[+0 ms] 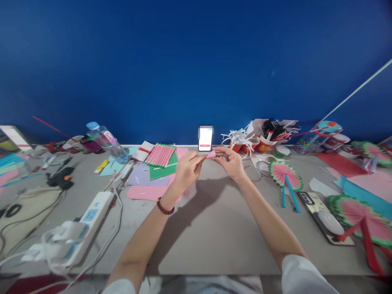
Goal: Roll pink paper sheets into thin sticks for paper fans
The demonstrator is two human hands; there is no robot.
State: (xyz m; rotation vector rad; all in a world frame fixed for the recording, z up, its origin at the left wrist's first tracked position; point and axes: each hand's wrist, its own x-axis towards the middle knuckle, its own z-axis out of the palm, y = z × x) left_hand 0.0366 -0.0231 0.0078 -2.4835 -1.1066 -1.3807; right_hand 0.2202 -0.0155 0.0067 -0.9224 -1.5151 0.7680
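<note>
A small piece of pink paper (211, 154) is pinched between my two hands, raised over the table in front of a lit phone (205, 138). My left hand (188, 170) is closed on its left side, thumb and forefinger together. From the right, my right hand (230, 163) grips the same piece with thumb and fingertips. Most of the paper is hidden by the fingers, so its exact shape cannot be made out. Left of my left hand lie a pleated pink paper with green edges (161, 155), green paper (163, 169) and pink paper sheets (147, 192).
A power strip (93, 218) with cables and a water bottle (108, 141) stand left. Watermelon-coloured paper fans (286, 175), a phone with a mouse (330, 222) on it and red cups (263, 145) are on the right. A blue wall (196, 73) rises behind the grey table (214, 241).
</note>
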